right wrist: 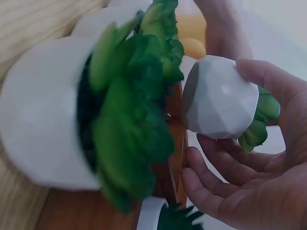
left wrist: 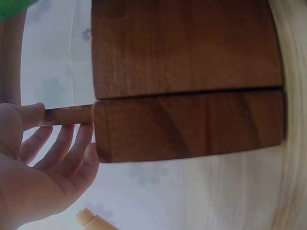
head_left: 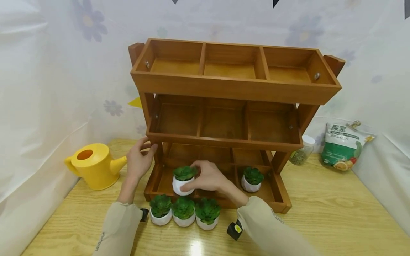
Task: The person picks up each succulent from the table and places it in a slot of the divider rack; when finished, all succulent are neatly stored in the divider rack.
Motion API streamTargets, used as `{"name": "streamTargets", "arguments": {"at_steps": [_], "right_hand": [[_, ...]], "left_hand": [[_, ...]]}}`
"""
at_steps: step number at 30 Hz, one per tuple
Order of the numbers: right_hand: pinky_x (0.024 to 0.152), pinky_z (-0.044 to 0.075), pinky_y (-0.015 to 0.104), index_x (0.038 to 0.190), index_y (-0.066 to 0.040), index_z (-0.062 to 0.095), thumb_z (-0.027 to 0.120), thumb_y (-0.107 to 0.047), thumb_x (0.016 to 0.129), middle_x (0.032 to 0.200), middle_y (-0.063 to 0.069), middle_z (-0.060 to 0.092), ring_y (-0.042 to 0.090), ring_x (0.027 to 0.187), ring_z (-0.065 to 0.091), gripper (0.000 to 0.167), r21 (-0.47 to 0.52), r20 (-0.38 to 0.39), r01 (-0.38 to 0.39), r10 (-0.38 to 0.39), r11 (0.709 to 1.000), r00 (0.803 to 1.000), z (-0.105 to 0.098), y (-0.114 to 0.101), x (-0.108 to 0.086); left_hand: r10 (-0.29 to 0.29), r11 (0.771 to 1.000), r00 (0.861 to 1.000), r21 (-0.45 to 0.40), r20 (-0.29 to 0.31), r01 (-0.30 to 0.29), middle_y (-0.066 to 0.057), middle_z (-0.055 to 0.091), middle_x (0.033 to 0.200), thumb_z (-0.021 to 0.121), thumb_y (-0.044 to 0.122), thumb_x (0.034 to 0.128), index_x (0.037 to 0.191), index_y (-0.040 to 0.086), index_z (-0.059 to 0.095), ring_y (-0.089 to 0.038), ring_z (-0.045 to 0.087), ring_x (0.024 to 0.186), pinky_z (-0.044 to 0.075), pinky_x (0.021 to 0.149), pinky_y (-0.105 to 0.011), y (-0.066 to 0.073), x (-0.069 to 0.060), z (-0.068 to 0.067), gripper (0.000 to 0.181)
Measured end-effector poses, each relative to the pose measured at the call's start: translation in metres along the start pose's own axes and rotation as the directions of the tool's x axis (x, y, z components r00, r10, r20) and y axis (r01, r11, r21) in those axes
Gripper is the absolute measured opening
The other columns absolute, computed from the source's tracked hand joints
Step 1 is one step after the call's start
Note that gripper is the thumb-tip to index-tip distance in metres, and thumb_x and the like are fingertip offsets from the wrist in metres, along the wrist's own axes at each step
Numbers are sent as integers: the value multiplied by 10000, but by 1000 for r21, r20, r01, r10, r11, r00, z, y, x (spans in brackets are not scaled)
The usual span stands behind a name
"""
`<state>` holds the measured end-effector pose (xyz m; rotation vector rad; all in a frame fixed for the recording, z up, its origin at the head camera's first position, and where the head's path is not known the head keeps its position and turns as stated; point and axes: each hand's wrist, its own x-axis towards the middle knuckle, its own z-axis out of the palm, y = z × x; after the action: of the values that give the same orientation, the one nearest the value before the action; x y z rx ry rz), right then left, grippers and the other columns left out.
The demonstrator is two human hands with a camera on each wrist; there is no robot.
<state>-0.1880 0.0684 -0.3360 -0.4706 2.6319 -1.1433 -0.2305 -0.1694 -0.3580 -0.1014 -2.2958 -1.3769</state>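
The right hand (head_left: pixel 207 176) had its grip closed around a white-potted succulent (head_left: pixel 182 181), held at the left part of the wooden rack (head_left: pixel 237 87)'s bottom tier. The left hand (head_left: pixel 140 160) pinched the rack's left side, and three similar plants (head_left: pixel 184 212) stood on the surface (head_left: pixel 336 209) in front

Looks like a curtained-off booth: floral sheeting (head_left: pixel 109 71) behind wood-grain tbl. (head_left: pixel 330 209)

"What surrounds my bottom tray (head_left: pixel 280 207)?"
"Three potted plants (head_left: pixel 184 215) before it, seven o'clock; another plant (head_left: pixel 251 180) in its right compartment."
"I see the watering can (head_left: pixel 97 172) at nine; jar (head_left: pixel 300 156), partly hidden, perhaps two."
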Motion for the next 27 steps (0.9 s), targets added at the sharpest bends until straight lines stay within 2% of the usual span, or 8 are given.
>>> {"name": "streamTargets", "arguments": {"at_steps": [7, 11, 18, 22, 27], "right_hand": [[759, 517, 364, 1228, -66, 604, 848, -424, 648, 1224, 79, 588, 219, 975, 580, 724, -48, 49, -54, 56, 997, 997, 10, -14, 15], [815, 519, 394, 1242, -49, 593, 860, -368, 658, 1278, 91, 560, 267, 1069, 565, 717, -35, 55, -86, 88, 996, 995, 11, -18, 23], [826, 518, 368, 1263, -35, 581, 878, -278, 643, 1243, 95, 576, 268, 1080, 553, 729, -119, 51, -96, 102, 988, 993, 16, -26, 36], [780, 523, 333, 1244, -28, 595, 877, -271, 642, 1192, 92, 601, 246, 1024, 569, 708, -174, 37, -77, 84, 982, 996, 21, -28, 43], [711, 510, 265, 1177, -26, 624, 884, -279, 624, 1041, 63, 636, 201, 911, 583, 661, -297, 83, 3, 23, 955, 996, 27, -25, 51]], "left_hand": [[9, 1000, 1000, -3, -15, -9, -245, 646, 1111, 628, 126, 935, 1260, 4, 595, -366, 642, 991, 541, 820, -505, -1, -1, 2, 349], [10, 1000, 1000, 1, -5, -10, -251, 647, 1102, 628, 132, 936, 1271, 5, 588, -380, 647, 973, 543, 813, -509, -2, -1, 3, 361], [38, 999, 999, 20, -30, -37, -266, 655, 1071, 629, 133, 935, 1261, -1, 595, -401, 657, 928, 544, 794, -524, 2, 1, 0, 354], [38, 999, 999, 8, -13, -38, -259, 645, 1100, 622, 138, 940, 1263, -7, 590, -385, 645, 968, 542, 805, -517, 2, 1, 0, 355], [17, 1000, 1000, -1, -11, -17, -255, 645, 1102, 625, 146, 940, 1268, 7, 590, -382, 647, 970, 542, 810, -513, 0, -1, 1, 358]]}}
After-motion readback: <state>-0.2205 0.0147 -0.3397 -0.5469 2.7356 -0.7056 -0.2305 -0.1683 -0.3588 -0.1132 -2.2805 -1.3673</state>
